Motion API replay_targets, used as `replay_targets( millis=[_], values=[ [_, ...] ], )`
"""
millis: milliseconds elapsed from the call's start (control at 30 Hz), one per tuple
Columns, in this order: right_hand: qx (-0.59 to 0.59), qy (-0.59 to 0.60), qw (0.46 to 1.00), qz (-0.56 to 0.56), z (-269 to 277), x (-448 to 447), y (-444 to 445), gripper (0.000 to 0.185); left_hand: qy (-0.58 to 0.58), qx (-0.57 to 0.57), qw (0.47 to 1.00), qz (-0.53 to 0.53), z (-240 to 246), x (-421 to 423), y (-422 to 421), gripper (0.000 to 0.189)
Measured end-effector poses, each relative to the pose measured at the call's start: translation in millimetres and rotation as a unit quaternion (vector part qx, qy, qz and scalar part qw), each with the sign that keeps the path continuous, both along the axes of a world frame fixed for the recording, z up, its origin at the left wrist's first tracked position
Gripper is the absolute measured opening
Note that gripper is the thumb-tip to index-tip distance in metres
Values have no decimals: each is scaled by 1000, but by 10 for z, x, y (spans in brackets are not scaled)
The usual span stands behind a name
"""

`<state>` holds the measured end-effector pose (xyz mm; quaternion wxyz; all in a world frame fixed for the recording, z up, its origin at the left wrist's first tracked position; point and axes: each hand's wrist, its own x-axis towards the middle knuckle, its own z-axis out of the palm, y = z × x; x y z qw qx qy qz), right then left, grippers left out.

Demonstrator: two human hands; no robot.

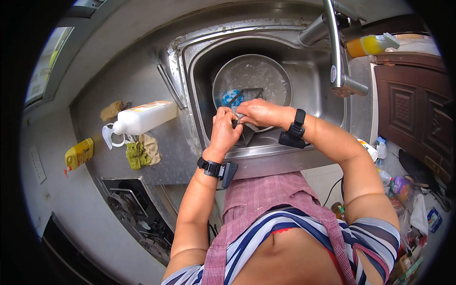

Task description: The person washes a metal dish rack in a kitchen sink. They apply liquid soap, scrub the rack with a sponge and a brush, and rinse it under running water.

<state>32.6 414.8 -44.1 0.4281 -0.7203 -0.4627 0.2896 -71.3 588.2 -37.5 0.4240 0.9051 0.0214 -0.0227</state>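
Over the front of a round metal basin [289, 82] in the sink, both of my hands work close together on a dark metal frame [255, 91]. My left hand [225, 129] grips the frame near its front side, its fingers curled around a bar. In my right hand [262, 113] is a wet grey scrubbing pad [251, 126], pressed against the frame beside the left fingertips. The fingers hide much of the pad and the frame's middle. Cloudy, bubbly water fills the basin. A blue-and-white object [231, 97] lies in it behind the frame.
The faucet [335, 53] reaches over the sink's right side. Left on the counter are a white pump bottle [148, 117], cloths [139, 153], a metal-handled brush [170, 85] and a yellow bottle [79, 154]. A gas stove [139, 213] sits nearer. An orange spray bottle [367, 46] lies right.
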Motion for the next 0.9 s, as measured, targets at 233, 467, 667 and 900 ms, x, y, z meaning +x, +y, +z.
replay_targets(
  millis=[233,467,667,900],
  values=[
    [0,15,999,42,-313,276,-112,16,32,-37,998,-42,20,55,84,22],
    [33,35,999,14,-279,320,-94,20,32,-74,995,-61,59,138,159,21],
    [47,55,994,76,-204,256,-127,22,49,-103,991,-71,34,91,135,24],
    [20,33,999,32,-465,308,-234,25,54,-95,992,-63,34,115,119,21]
  ],
)
